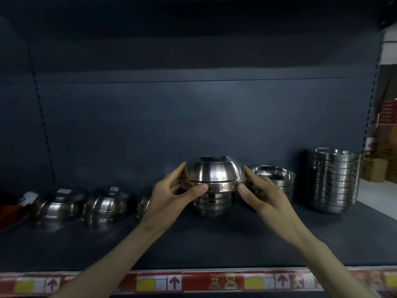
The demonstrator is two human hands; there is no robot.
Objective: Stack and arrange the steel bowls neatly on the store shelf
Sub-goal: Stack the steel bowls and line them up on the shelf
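Observation:
An upside-down steel bowl [215,170] sits as a lid on a short stack of upright steel bowls [212,204] in the middle of the dark shelf [214,244]. My left hand [171,195] grips its rim on the left and my right hand [261,195] grips it on the right. Behind my right hand stands a low stack of upright bowls [277,178]. A tall stack of nested bowls [332,181] is at the far right. Two upturned bowl pairs [59,204] [106,204] rest on the left; a third [144,204] is partly hidden by my left wrist.
The shelf's front edge carries a red price strip [193,281] with arrows. A red and white object [12,206] lies at the far left end. The grey back panel [204,115] rises behind the bowls. Cardboard boxes [378,173] stand beyond the shelf's right end.

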